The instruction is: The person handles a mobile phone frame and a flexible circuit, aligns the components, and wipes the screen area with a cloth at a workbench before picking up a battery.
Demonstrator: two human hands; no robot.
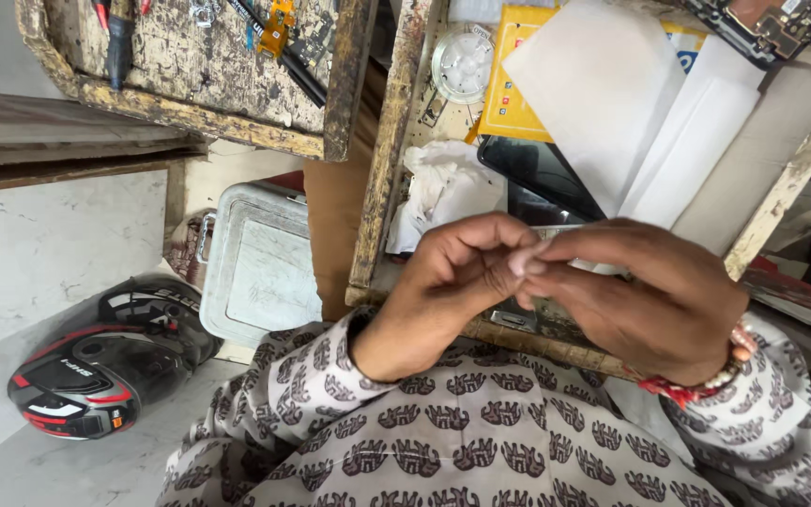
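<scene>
My left hand (452, 277) and my right hand (645, 291) meet fingertip to fingertip over the front edge of a worn wooden tray (373, 202). Both pinch something small and pale between them; I cannot tell what it is. Just behind the hands lie a dark phone (537, 174) with its screen up and a crumpled white cloth (443, 188). White paper sheets (612, 94) cover a yellow packet (509, 103) further back. My right wrist wears a red thread and a bead bracelet (706, 380).
A round clear lid (462, 64) sits at the tray's back. A second wooden tray (199, 66) with tools and a small circuit part stands at the upper left. On the floor lie a metal box (255, 263) and a black and red helmet (105, 361).
</scene>
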